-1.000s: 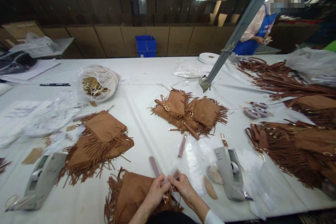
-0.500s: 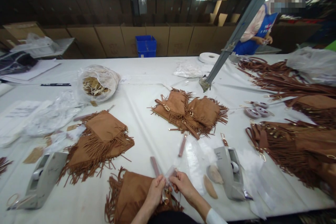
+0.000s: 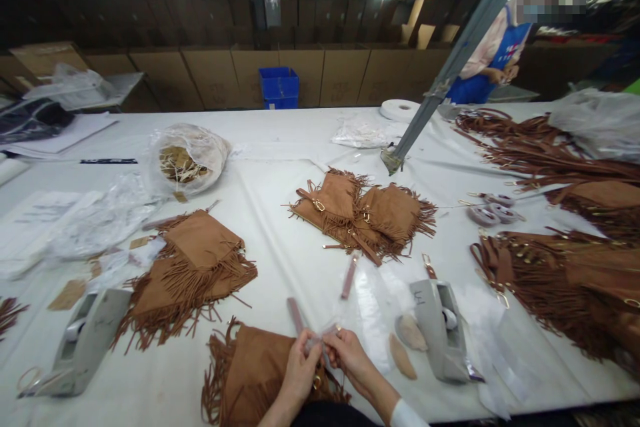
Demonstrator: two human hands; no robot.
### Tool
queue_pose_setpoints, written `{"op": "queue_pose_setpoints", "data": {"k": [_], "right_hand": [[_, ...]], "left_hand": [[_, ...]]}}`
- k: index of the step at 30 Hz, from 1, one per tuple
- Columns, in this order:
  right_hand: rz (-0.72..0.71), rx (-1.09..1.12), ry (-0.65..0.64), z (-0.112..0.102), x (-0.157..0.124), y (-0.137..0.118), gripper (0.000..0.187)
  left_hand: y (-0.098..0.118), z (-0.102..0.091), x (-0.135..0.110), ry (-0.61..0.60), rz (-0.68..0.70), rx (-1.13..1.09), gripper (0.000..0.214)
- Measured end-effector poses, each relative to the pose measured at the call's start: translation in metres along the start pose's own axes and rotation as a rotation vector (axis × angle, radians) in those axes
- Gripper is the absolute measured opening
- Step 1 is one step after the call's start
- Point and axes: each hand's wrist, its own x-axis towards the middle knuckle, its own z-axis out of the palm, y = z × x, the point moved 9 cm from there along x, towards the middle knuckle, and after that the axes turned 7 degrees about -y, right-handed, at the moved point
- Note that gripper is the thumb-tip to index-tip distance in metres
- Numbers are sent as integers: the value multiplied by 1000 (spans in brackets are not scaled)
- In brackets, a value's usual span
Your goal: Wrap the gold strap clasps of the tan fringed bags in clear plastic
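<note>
Between the person's fingertips, right above a fringed brown bag (image 3: 260,363), sits a bit of clear wrap (image 3: 317,341), small and crumpled. The left hand (image 3: 300,361) and the right hand (image 3: 349,355) both pinch it, nearly meeting. (What the film covers, I can't make out from here.) A narrow mauve strip (image 3: 294,313) points away from the left hand, its long axis slanting forward and a little leftward; whether the fingers grip its near end or it merely lies behind them, I cannot tell.

The bag lies beneath and mostly left of the hands, its fringe spilling leftward, so the left hand is the nearer one and partly covers it. A gold ring (image 3: 317,382) shows just beside that wrist.

Ahead, white desk (image 3: 270,267) stretches between the left stack of bags (image 3: 200,240) and the middle cluster of bags (image 3: 345,197), giving the forearms a lane straight forward. On the right it's tighter: plastic sheeting (image 3: 369,312), a tan crescent piece (image 3: 401,356) and a grey tape dispenser (image 3: 440,330) crowd that side. The desk's near edge runs close by the person's body. Farther off, past a slanting metal post (image 3: 435,103), a co-worker in a blue apron (image 3: 513,43) stands.
</note>
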Motion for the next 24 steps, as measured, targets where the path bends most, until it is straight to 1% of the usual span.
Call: {"op": "queue_pose_setpoints", "data": {"k": [5, 9, 15, 17, 21, 24], "right_hand": [[73, 169, -39, 9, -3, 8, 19], [93, 277, -59, 12, -7, 5, 19], [86, 400, -46, 13, -16, -4, 28], [67, 346, -32, 14, -16, -3, 32], [-33, 125, 83, 3, -9, -5, 37], [-84, 2, 99, -3, -4, -11, 37]], "left_hand": [[11, -5, -6, -6, 10, 29, 29], [19, -8, -5, -20, 26, 54, 26], [14, -9, 0, 19, 18, 82, 21], [13, -8, 3, 21, 20, 83, 20], [12, -7, 5, 7, -6, 64, 21], [13, -8, 2, -20, -29, 40, 20]]}}
